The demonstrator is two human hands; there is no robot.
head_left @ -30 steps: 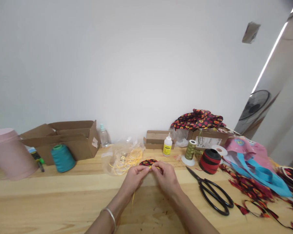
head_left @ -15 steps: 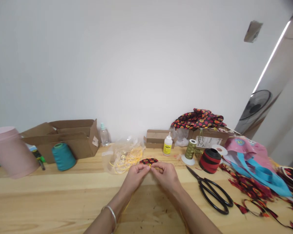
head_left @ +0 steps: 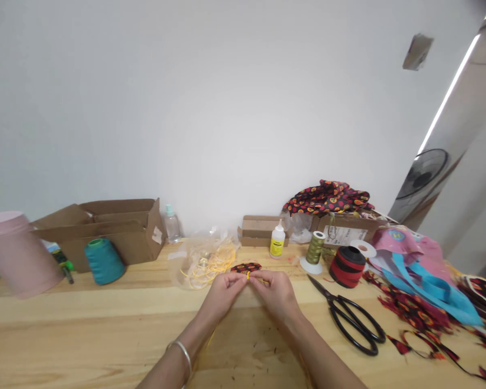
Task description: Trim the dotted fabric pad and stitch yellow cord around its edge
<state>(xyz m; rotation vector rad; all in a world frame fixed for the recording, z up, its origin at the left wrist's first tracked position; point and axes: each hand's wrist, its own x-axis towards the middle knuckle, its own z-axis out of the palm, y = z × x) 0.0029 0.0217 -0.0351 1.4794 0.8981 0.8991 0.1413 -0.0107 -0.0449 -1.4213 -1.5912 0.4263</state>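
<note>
Shifted toward left forearm (head_left: pixel 197 336) since earlier frame: tail of thin yellow cord (head_left: pixel 248 275). Pinched in left hand (head_left: pixel 225 289) and right hand (head_left: pixel 277 289); just beyond, equally near both, long axis crosswise: black-red patterned fabric piece (head_left: pixel 246 267).

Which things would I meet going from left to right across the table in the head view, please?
Pink bin → teal thread cone → clear bottle → left hand → pinched yellow cord → right hand → olive thread spool → red-and-black spool → blue strap.

Left fingers (head_left: pixel 236 280) and right fingers (head_left: pixel 262 280) on yellow cord (head_left: pixel 248 275)
</note>
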